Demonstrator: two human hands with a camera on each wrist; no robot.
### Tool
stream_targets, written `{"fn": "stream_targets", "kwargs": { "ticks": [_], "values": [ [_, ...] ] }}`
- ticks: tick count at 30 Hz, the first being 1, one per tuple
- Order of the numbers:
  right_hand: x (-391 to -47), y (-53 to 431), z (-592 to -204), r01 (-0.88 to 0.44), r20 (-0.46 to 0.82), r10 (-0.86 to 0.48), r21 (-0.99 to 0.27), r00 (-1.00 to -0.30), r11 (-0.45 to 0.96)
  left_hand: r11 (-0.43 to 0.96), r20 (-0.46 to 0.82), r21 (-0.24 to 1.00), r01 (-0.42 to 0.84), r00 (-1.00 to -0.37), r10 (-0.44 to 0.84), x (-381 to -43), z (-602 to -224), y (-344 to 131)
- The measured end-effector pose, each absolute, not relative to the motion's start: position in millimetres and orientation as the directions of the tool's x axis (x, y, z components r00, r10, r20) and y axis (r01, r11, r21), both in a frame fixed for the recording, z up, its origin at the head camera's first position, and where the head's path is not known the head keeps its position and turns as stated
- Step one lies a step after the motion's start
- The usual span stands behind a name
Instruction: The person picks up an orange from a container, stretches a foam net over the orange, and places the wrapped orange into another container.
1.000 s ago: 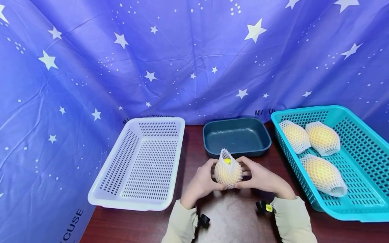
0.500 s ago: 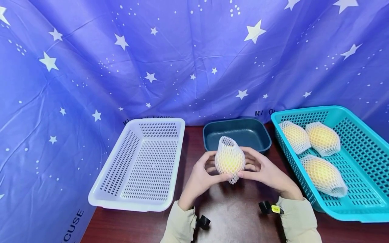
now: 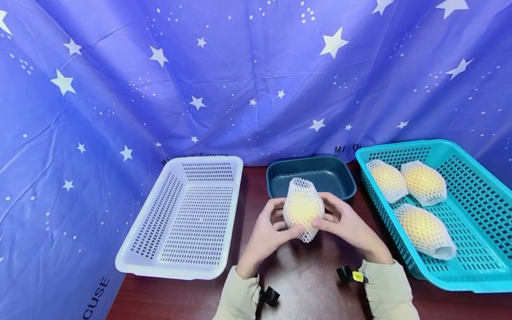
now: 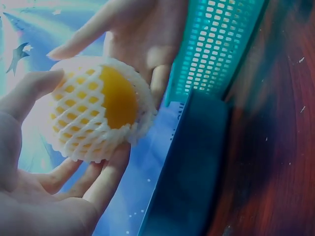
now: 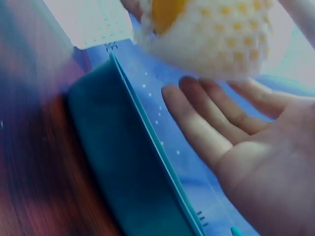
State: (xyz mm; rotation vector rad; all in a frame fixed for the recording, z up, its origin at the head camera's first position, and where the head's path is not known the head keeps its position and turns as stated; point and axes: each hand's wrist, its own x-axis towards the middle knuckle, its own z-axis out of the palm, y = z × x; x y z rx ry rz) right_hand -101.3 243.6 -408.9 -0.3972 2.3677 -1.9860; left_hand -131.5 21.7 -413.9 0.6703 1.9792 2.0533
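A yellow fruit in a white foam net sleeve (image 3: 304, 206) is held up between both hands, in front of the dark green-blue tub. My left hand (image 3: 269, 226) grips its left side, thumb at the front and fingers round behind. On the right side, my right hand (image 3: 352, 224) has its thumb on the sleeve and fingers behind the fruit; in the right wrist view some of those fingers extend beneath it. A bare orange-yellow patch of the fruit (image 4: 118, 98) shows through the net's opening in the left wrist view. The sleeve's gathered end points up and away.
A white perforated basket (image 3: 230, 222) stands on the left. Behind the hands is the dark tub (image 3: 276, 166). On the right, a turquoise basket (image 3: 424, 278) contains three netted yellow fruits (image 3: 424, 182). A blue star-patterned curtain (image 3: 256, 80) hangs behind the reddish-brown table (image 3: 308, 284).
Both hands have lifted the netted fruit and tilted it, so its open end no longer faces the head camera. Over the last half second, the right thumb has shifted slightly up the sleeve.
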Motion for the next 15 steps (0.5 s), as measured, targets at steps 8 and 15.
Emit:
{"fn": "stream_targets", "kwargs": {
  "ticks": [8, 15],
  "values": [
    [-102.5, 231.7, -406.2, -0.192, 0.167, -0.170, -0.971, -0.971, 0.141, -0.030, 0.191, 0.980, 0.198, -0.881, 0.432, -129.7, -411.6, 24.1],
    [-103.0, 228.2, -407.0, -0.224, 0.205, -0.142, -0.965, -0.968, 0.138, -0.024, 0.197, 0.978, 0.207, -0.883, 0.427, -129.7, -413.1, 24.9]
  ]
}}
